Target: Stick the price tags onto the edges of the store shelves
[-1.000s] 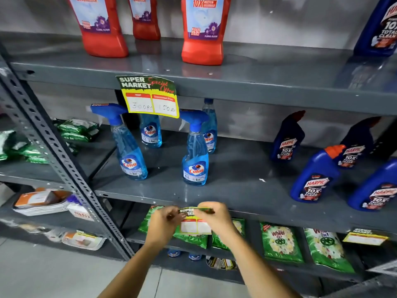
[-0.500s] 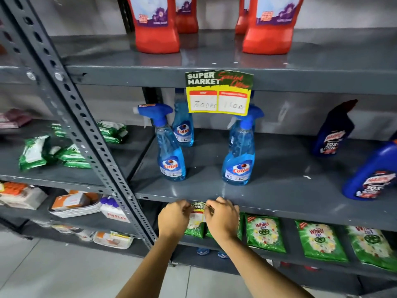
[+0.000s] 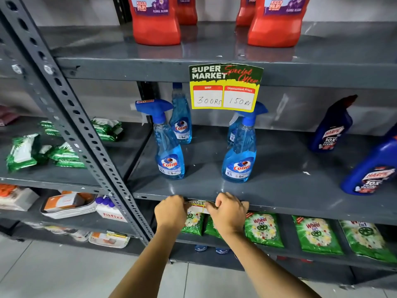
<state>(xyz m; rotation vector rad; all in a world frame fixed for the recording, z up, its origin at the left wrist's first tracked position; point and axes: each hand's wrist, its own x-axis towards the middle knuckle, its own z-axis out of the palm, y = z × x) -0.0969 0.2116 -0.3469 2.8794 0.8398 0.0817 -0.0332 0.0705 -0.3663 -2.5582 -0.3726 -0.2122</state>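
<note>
A green and yellow price tag lies against the front edge of the middle shelf, below the blue spray bottles. My left hand grips its left end and my right hand presses on its right end; most of the tag is hidden by my fingers. Another price tag, reading 300 Rs and 150 Rs, hangs stuck on the edge of the upper shelf.
Blue Colin spray bottles and dark blue Harpic bottles stand on the middle shelf. Red bottles stand above. Green Wheel packets lie below. A perforated upright post runs down the left.
Both hands have carried the tag up from below the middle shelf to its front edge. The view has swung left and closer.
</note>
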